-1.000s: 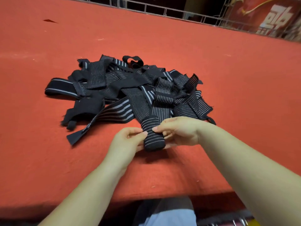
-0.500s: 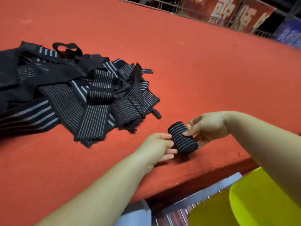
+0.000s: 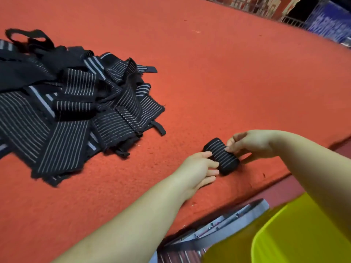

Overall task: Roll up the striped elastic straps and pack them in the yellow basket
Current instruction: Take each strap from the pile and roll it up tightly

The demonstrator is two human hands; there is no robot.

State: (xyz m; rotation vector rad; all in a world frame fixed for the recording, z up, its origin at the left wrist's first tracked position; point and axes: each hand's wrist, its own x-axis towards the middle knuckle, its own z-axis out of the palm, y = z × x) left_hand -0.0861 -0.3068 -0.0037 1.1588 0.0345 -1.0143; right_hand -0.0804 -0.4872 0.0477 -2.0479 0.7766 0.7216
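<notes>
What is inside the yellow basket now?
The yellow basket shows only bare yellow wall; no rolled strap is visible inside. Its bottom is cut off by the frame and partly covered by the right forearm, so I cannot tell what lies there.

Surface: red felt-covered table (image 3: 218, 76).
Heap of loose black white-striped elastic straps (image 3: 72, 103) at 9 o'clock; one rolled strap (image 3: 221, 156) at 4 o'clock near the edge.

Even, bright overhead light; soft shadows under the hands (image 3: 224, 158); motion blur and wide-angle bending toward the edges.
</notes>
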